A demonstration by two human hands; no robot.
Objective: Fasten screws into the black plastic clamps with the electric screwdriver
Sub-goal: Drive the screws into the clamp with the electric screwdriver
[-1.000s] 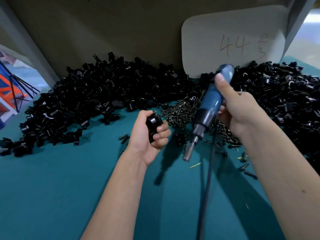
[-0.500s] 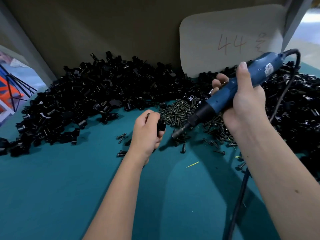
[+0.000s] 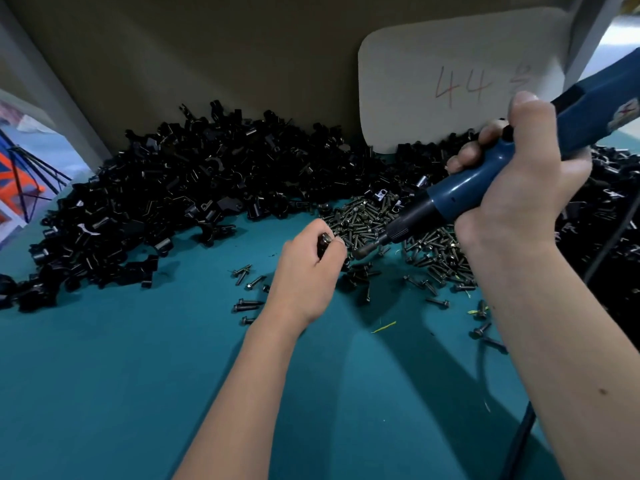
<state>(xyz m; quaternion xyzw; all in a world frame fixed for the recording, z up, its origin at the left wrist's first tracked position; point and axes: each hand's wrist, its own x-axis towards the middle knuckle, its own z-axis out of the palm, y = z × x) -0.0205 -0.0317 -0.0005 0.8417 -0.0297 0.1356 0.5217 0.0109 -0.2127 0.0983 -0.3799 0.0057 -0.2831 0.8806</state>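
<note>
Now I'm gripping a clamp (image 3: 325, 242) in my left hand (image 3: 308, 271) mid-table; my right hand (image 3: 519, 188) is clutching the electric screwdriver (image 3: 464, 195), slanting down-left, tip just right of the clamp, over the screws (image 3: 367, 220).

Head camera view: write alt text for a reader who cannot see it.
A right hand grips a blue electric screwdriver, its tip angled down beside a black clamp held in the left hand. Loose screws and heaps of black clamps lie on the teal table.
</note>
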